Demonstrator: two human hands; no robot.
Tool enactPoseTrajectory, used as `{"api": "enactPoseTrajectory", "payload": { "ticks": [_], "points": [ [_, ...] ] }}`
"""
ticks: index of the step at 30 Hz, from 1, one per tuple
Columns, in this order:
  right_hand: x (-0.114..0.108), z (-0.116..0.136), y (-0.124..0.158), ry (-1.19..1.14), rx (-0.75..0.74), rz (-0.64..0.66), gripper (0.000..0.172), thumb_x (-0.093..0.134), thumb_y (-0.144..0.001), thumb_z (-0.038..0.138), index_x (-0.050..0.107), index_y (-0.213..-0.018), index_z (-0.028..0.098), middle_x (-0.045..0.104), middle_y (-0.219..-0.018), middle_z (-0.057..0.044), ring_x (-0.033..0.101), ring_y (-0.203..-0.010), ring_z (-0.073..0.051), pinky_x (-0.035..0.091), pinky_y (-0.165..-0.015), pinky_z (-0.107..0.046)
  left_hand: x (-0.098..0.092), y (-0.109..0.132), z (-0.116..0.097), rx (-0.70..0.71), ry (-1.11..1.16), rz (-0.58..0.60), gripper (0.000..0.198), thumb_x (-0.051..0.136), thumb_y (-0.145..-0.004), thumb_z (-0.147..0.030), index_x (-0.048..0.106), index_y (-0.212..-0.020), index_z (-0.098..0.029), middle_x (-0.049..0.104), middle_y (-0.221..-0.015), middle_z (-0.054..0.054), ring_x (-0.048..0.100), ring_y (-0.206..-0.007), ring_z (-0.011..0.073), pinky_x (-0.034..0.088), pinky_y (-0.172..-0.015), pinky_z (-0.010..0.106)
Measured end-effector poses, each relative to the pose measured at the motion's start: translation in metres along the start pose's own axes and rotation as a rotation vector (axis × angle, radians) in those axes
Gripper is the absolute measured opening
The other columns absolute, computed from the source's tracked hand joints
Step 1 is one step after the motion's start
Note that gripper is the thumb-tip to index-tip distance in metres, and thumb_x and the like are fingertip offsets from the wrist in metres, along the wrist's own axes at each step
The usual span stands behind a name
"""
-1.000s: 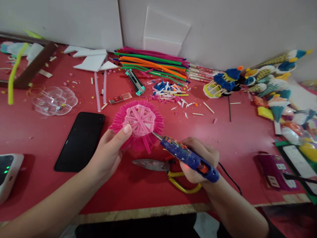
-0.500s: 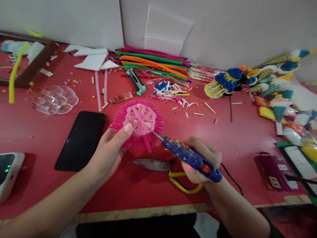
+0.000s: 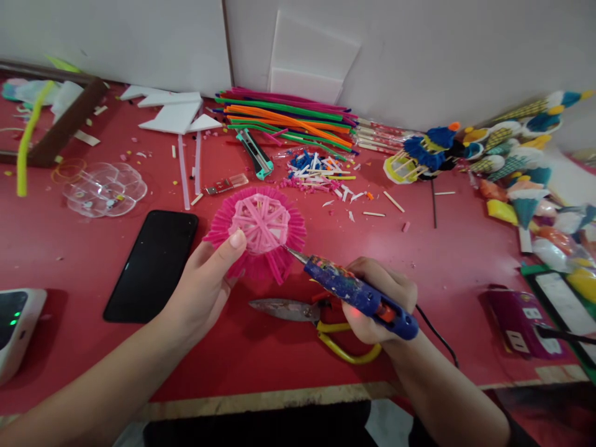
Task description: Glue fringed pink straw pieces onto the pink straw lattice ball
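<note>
My left hand (image 3: 209, 279) grips a round pink craft piece (image 3: 258, 230) made of cut straws, thumb pressed on its pale pink centre. My right hand (image 3: 379, 301) is closed around a blue glue gun (image 3: 356, 298). The gun's metal nozzle touches the lower right edge of the pink piece. A black cord runs back from the gun past my wrist. Under the gun, yellow-handled scissors (image 3: 307, 320) lie on the red table (image 3: 419, 261).
A black phone (image 3: 151, 264) lies left of my left hand. Coloured straws (image 3: 288, 121), a box cutter (image 3: 255, 154) and cut straw bits (image 3: 321, 174) sit behind. A clear flower-shaped tray (image 3: 105, 188) is far left. Finished colourful crafts (image 3: 507, 161) crowd the right. A purple power strip (image 3: 519, 320) lies near the right edge.
The pink piece has turned slightly in my left hand. The glue gun nozzle stays against its lower right edge; both hands have hardly shifted.
</note>
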State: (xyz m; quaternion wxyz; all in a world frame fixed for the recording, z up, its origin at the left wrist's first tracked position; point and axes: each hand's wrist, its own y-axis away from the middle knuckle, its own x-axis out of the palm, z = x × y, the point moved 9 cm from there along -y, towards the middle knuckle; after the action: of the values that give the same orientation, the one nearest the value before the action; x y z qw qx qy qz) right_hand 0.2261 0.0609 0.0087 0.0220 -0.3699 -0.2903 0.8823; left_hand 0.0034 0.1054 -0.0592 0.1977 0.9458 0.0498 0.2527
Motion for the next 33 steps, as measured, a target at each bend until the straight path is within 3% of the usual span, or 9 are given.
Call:
{"api": "enactPoseTrajectory", "payload": {
  "ticks": [25,33],
  "points": [
    [-0.001,0.002,-0.001,0.063,-0.017,0.007,0.011,0.053,-0.069,0.021,0.047,-0.077,0.025,0.05,-0.059,0.003,0.046,-0.049,-0.015,0.04,-0.046,-0.029,-0.007,-0.003,-0.004,-0.019,0.016,-0.093,0.059,0.098,-0.046,-0.052,0.077,-0.092,-0.021,0.082,-0.09,0.002,0.077,-0.096,0.025,0.063,-0.087,0.032],
    [-0.001,0.002,-0.001,0.055,-0.042,0.0,0.011,0.054,-0.069,0.023,0.048,-0.078,0.025,0.05,-0.06,0.003,0.046,-0.049,-0.014,0.04,-0.046,-0.029,-0.01,-0.004,-0.002,-0.032,0.013,-0.127,0.045,0.096,-0.052,-0.037,0.074,-0.089,-0.023,0.081,-0.087,-0.001,0.078,-0.088,0.0218,0.064,-0.078,0.027]
  ]
}}
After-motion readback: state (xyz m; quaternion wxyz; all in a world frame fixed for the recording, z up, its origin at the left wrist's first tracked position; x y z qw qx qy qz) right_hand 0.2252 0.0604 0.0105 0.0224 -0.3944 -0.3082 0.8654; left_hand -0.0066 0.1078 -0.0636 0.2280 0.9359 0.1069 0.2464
